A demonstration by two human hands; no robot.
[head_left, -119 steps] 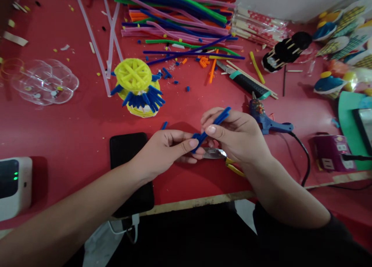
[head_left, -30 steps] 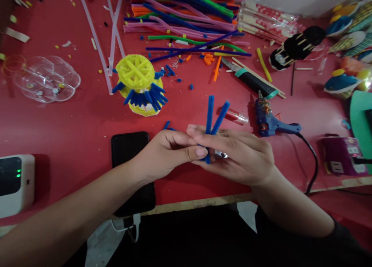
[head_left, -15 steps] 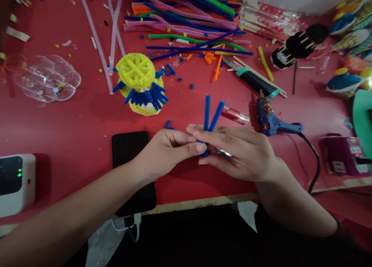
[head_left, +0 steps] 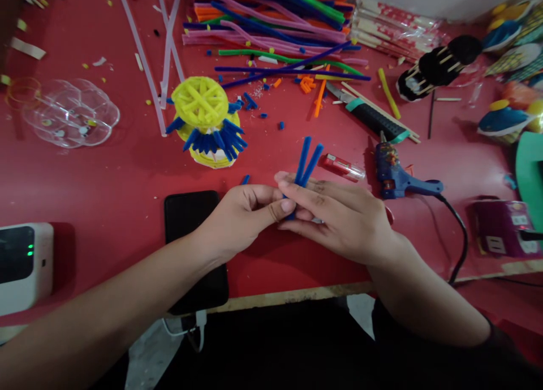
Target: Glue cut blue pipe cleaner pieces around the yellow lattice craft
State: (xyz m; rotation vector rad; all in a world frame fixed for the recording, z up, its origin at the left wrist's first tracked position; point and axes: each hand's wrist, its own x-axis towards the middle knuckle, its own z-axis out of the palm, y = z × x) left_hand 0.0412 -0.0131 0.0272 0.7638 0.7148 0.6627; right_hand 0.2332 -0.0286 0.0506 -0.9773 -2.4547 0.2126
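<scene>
A folded blue pipe cleaner [head_left: 306, 161] sticks up in a narrow V from between my two hands, above the red table [head_left: 106, 175]. My left hand [head_left: 244, 214] pinches its bent lower end with thumb and forefinger. My right hand [head_left: 339, 217] lies over it with fingers stretched leftward, pressing the stems together. Beyond them stands a yellow woven craft piece [head_left: 206, 121] ringed with short blue pipe cleaner bits.
A black phone [head_left: 193, 248] lies by the table's front edge, a white device [head_left: 23, 268] at the left. A blue glue gun [head_left: 394, 172], a small red tube [head_left: 341, 166], a utility knife [head_left: 369, 117], a pile of coloured pipe cleaners [head_left: 271, 22] and a clear tray [head_left: 70, 112] surround the hands.
The pipe cleaner has been bent from one straight length into a V, and its two stems have drawn closer together. Both hands shifted slightly away from me.
</scene>
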